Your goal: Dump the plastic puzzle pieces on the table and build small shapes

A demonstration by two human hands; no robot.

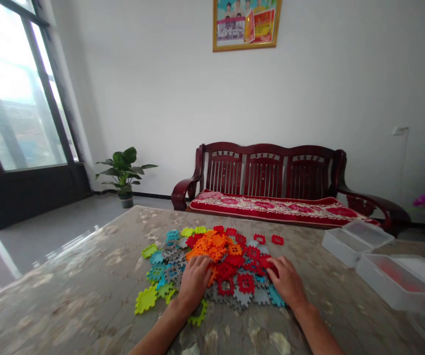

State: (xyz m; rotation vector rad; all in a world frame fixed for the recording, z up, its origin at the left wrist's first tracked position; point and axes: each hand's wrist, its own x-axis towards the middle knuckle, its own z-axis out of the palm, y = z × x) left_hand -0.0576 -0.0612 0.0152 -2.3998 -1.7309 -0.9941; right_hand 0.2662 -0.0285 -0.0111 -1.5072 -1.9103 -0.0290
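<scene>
Both hands, left hand [194, 278] and right hand [287, 281], lay flat and open, holding nothing, on a heap of toothed plastic tiles [219, 261] on the marbled table [67, 296].

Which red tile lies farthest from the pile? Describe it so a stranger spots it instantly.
Start at the marbled table before the wooden bench. Beyond the tile pile, toward the bench, two red tiles lie loose. Take the right-hand red tile: it lies alone, touching nothing.
</scene>
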